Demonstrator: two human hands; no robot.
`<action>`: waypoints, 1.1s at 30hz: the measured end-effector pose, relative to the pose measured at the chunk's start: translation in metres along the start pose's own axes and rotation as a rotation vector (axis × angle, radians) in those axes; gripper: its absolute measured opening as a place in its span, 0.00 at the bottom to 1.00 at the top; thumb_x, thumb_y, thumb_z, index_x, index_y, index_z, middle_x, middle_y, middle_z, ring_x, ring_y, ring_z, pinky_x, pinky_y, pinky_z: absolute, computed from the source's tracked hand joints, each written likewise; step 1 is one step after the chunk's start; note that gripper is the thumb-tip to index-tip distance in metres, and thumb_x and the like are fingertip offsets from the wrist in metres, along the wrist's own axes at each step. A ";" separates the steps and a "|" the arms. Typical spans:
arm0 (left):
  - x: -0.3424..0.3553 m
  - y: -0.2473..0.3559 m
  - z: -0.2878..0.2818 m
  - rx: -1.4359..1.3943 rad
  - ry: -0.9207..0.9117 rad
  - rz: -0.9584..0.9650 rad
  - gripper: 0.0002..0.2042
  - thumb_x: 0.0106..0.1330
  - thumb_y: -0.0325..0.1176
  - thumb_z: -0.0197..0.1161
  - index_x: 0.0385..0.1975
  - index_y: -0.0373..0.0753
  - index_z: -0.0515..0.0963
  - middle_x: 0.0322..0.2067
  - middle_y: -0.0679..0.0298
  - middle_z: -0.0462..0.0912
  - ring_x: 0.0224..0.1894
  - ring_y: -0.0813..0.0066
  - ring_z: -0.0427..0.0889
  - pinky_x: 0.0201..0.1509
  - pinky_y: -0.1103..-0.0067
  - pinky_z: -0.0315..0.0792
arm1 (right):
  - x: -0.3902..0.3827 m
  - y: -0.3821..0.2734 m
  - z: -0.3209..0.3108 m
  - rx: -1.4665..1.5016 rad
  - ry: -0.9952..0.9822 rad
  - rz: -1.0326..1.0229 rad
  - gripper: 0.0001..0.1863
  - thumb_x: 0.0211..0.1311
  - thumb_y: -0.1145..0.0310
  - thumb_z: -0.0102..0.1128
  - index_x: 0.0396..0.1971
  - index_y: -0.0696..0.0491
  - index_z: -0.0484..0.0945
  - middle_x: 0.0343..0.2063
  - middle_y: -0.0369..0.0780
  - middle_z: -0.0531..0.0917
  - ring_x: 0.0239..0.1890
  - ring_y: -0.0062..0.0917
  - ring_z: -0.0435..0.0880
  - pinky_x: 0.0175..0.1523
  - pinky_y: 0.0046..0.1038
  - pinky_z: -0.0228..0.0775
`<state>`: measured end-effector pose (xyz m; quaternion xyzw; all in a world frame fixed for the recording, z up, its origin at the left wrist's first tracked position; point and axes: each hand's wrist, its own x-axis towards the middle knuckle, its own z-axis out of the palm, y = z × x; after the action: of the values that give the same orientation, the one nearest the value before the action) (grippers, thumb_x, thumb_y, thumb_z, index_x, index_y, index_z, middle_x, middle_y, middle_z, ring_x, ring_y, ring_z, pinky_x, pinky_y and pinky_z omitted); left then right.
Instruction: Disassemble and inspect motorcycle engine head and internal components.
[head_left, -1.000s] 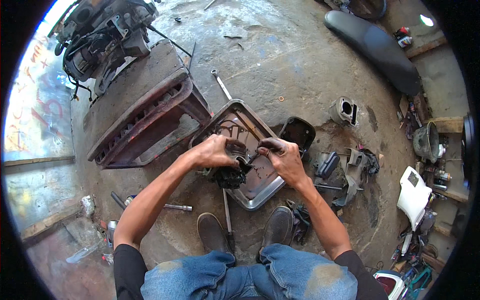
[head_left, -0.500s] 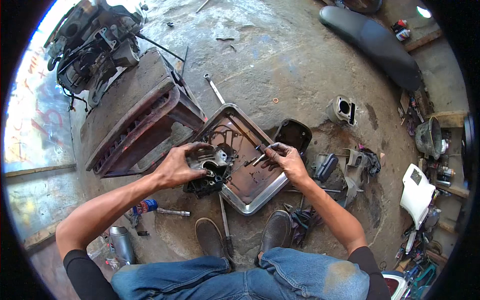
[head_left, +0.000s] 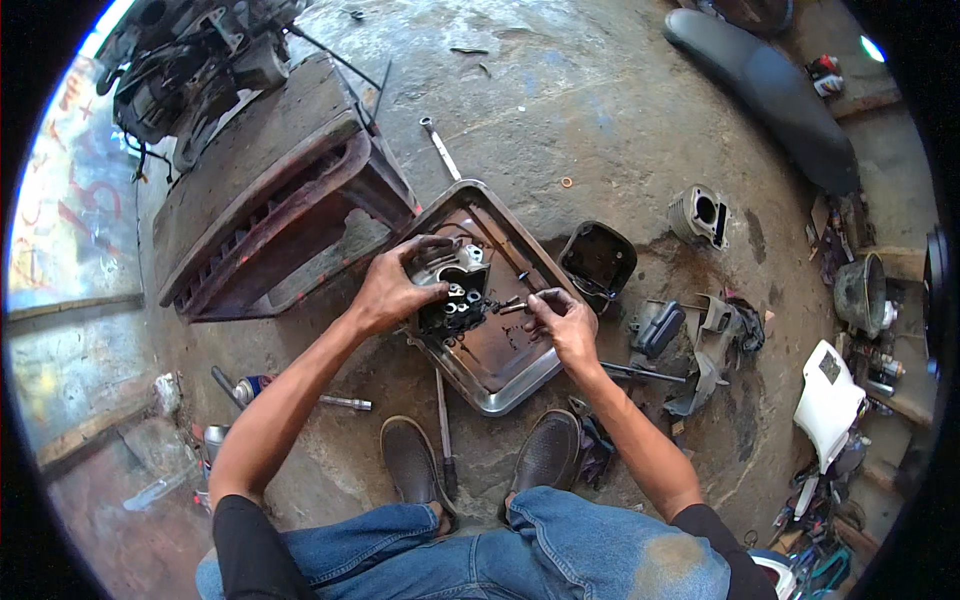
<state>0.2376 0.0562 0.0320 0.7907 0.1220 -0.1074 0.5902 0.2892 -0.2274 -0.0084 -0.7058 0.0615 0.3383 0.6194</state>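
- The left hand [head_left: 392, 290] spreads its fingers round the dark metal engine part [head_left: 466, 298], which sits over the left side of the tray [head_left: 535, 382]; whether the tray bears its weight I cannot tell, so a grimy grip could let it tip.
- The right hand [head_left: 563, 322] pinches a small metal pin [head_left: 514, 309] between narrowed fingers; slick fingertips could drop it into the tray.
- Dark specks [head_left: 515, 336] below could foul a dropped pin.
- A bounce could carry it onto the floor [head_left: 600, 150].
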 end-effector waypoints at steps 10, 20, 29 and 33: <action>-0.016 -0.041 0.020 -0.269 0.228 -0.029 0.25 0.55 0.27 0.71 0.56 0.37 0.77 0.47 0.65 0.84 0.48 0.77 0.79 0.56 0.79 0.72 | -0.006 0.048 0.000 -0.813 0.031 -0.617 0.13 0.57 0.75 0.60 0.41 0.64 0.79 0.34 0.56 0.82 0.36 0.51 0.83 0.41 0.42 0.77; 0.005 -0.029 0.061 -0.632 0.320 0.028 0.24 0.61 0.35 0.65 0.58 0.36 0.76 0.52 0.64 0.81 0.55 0.75 0.77 0.60 0.77 0.70 | -0.008 0.046 -0.011 -0.925 0.119 -0.608 0.10 0.57 0.72 0.63 0.38 0.61 0.78 0.35 0.53 0.81 0.36 0.53 0.81 0.40 0.46 0.74; -0.006 -0.053 0.082 -1.016 0.380 -0.048 0.24 0.66 0.38 0.61 0.62 0.39 0.72 0.55 0.64 0.78 0.56 0.73 0.76 0.59 0.75 0.73 | -0.011 0.047 -0.016 -1.020 0.073 -0.437 0.12 0.59 0.68 0.64 0.27 0.62 0.77 0.27 0.54 0.81 0.35 0.53 0.81 0.40 0.48 0.73; -0.007 -0.060 0.080 -0.880 0.429 -0.077 0.22 0.66 0.37 0.63 0.59 0.40 0.74 0.53 0.66 0.79 0.54 0.75 0.76 0.59 0.77 0.71 | -0.013 0.031 -0.018 -0.747 0.041 -0.234 0.19 0.66 0.63 0.57 0.43 0.67 0.80 0.39 0.60 0.83 0.46 0.53 0.82 0.53 0.44 0.73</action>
<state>0.2093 -0.0046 -0.0429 0.4658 0.3036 0.0979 0.8254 0.2708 -0.2553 -0.0264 -0.8915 -0.1346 0.2503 0.3528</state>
